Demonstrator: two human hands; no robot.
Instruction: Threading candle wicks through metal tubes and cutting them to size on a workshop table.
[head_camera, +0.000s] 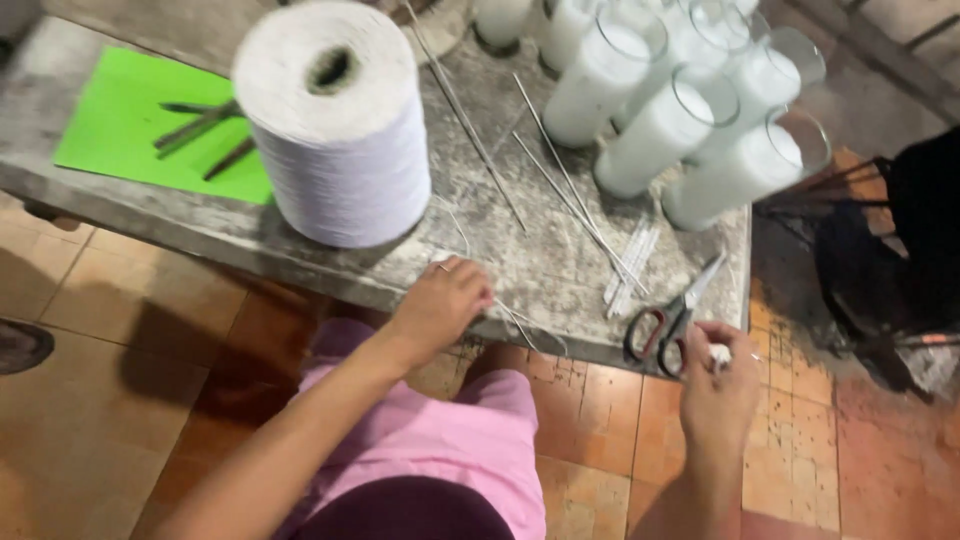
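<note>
My left hand (440, 300) rests at the front edge of the grey worktable (545, 265), fingers curled over a thin white string (520, 322) that trails from the big white spool (335, 120). My right hand (718, 375) hovers just off the table's front right corner, pinching a small white piece, likely the string's end, beside the red-and-black-handled scissors (668, 325). The string runs between the two hands along the table edge.
Several glass jars filled with white wax (680, 110) stand at the back right. Thin metal rods (560, 190) and short white sticks (630, 262) lie mid-table. A green sheet (120, 120) with dark sticks lies left. Tiled floor and a black object (900, 240) lie right.
</note>
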